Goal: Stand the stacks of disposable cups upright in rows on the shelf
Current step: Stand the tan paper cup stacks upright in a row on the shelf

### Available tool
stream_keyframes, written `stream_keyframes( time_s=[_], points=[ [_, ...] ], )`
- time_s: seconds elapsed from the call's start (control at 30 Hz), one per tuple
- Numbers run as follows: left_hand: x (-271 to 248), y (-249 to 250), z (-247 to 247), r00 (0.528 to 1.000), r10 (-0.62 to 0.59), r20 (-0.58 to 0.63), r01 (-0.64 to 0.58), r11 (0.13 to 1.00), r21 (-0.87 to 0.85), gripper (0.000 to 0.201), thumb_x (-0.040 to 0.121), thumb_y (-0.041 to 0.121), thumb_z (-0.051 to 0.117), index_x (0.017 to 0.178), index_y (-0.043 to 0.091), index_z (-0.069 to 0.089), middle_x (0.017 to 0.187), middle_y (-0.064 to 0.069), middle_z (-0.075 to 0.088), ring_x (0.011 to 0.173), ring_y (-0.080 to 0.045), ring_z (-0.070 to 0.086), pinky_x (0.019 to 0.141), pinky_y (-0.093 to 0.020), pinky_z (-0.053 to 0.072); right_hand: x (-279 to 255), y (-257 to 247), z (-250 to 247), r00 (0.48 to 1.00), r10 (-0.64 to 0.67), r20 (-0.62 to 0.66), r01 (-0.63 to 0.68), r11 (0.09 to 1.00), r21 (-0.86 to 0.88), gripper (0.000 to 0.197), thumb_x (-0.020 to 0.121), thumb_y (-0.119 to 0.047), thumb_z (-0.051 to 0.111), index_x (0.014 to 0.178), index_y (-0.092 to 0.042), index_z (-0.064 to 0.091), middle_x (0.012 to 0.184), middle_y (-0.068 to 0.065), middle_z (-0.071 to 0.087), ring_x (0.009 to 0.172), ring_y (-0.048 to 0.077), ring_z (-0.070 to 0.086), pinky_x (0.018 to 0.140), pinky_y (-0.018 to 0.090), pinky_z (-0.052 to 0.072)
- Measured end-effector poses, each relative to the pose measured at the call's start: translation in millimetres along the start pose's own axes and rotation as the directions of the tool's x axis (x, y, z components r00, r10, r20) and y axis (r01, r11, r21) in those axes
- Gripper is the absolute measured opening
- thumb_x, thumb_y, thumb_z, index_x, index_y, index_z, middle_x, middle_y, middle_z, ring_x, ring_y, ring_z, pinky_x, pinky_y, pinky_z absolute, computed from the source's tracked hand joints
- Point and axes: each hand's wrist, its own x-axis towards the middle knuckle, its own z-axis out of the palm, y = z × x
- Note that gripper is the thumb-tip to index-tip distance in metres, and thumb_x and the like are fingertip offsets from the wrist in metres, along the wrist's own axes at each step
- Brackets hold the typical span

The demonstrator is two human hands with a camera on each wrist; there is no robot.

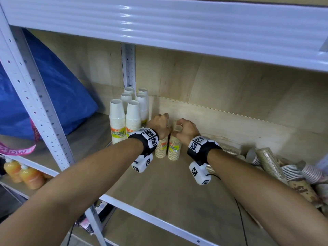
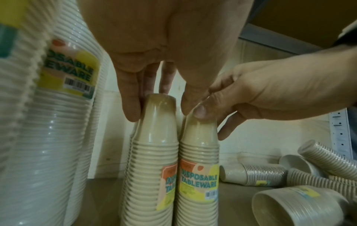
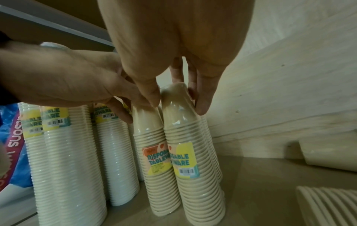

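Two beige wrapped cup stacks stand upright side by side on the wooden shelf [image 1: 168, 185]. My left hand [image 1: 158, 123] pinches the top of the left beige stack [image 1: 161, 148] [image 2: 154, 152] from above. Fingers and thumb of my right hand [image 1: 184, 129] curl round the top of the right beige stack [image 1: 174, 150] [image 3: 185, 137]. In the left wrist view my left hand [image 2: 158, 99] comes down from the top. In the right wrist view my right hand [image 3: 176, 97] does the same. Several white stacks [image 1: 124, 119] stand in rows just left of them.
A heap of brown and patterned cup stacks [image 1: 269, 162] lies on its side at the shelf's right end. A blue bag [image 1: 53, 96] fills the bay left of the white perforated post [image 1: 35, 107]. The upper shelf [image 1: 177, 23] hangs close overhead. Orange bottles [image 1: 26, 174] stand below left.
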Motion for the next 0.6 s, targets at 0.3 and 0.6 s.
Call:
stream_keyframes(
  time_s=[0.3, 0.6],
  points=[
    [1.2, -3.3, 0.4, 1.000, 0.025, 0.001, -0.025, 1.000, 0.007, 0.039, 0.089, 0.020, 0.056, 0.127, 0.016, 0.053, 0.118, -0.010, 0.064, 0.106, -0.029, 0.061, 0.086, -0.041, 0.053, 1.7, -2.0, 3.2, 0.999, -0.041, 0.023, 0.041, 0.999, -0.014, 0.037, 0.081, -0.018, 0.064, 0.118, -0.018, 0.059, 0.116, 0.009, 0.063, 0.106, 0.028, 0.060, 0.080, 0.027, 0.046],
    [2.1, -4.1, -0.5, 1.000, 0.018, 0.022, -0.017, 0.999, -0.029, 0.040, 0.087, 0.018, 0.059, 0.126, 0.016, 0.053, 0.119, -0.010, 0.064, 0.106, -0.029, 0.061, 0.083, -0.036, 0.053, 2.9, -0.7, 4.8, 0.998, -0.050, 0.037, 0.048, 0.998, 0.037, 0.030, 0.078, -0.016, 0.065, 0.108, -0.014, 0.061, 0.107, 0.008, 0.066, 0.095, 0.028, 0.061, 0.074, 0.031, 0.050]
  ],
)
